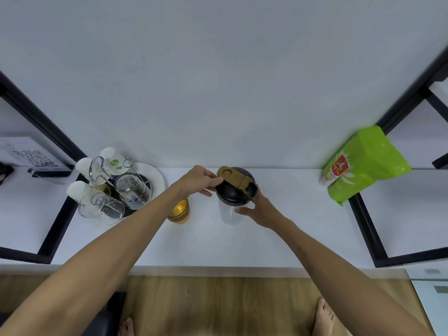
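While your left fingertips (216, 181) curl in and pinch the left end of the olive-brown plastic flip cap (234, 177), your left hand (201, 180) holds nothing else. That cap lies across the top of the round black lid (229, 194), which sits on the translucent plastic shaker bottle (229, 215). Your right thumb (242, 210) presses the near side of the bottle's clear body. Your other right fingers wrap round its right side just under the lid, partly hidden, so your right hand (261, 210) grips it.

The bottle stands upright on the white tabletop (278, 238), at the middle and close to the far wall. Just left of it, under your left wrist, stands a small glass cup of amber liquid (179, 210). Farther left, a round white tray (158, 177) carries clear glass cups and a wire rack. Well apart on the right, a bright green pouch (366, 163) leans at the table's far edge.
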